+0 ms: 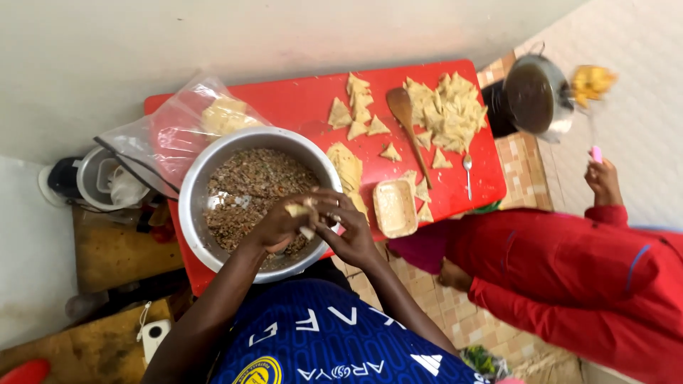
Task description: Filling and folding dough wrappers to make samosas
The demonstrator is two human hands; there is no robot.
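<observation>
Both hands meet over the near rim of the bowl [191, 186] of filling. The left hand [281, 226] and right hand [348, 229] pinch one dough piece [297, 210] between them. Folded pastries [448, 110] lie far right on the red tabletop [299, 99].

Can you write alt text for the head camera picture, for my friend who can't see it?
Two hands, left and right, pinch a small dough piece over a metal bowl of brown filling on a red table. Folded dough triangles, a wooden spoon and a plastic bag lie on the table. A person in red stands at the right.
</observation>
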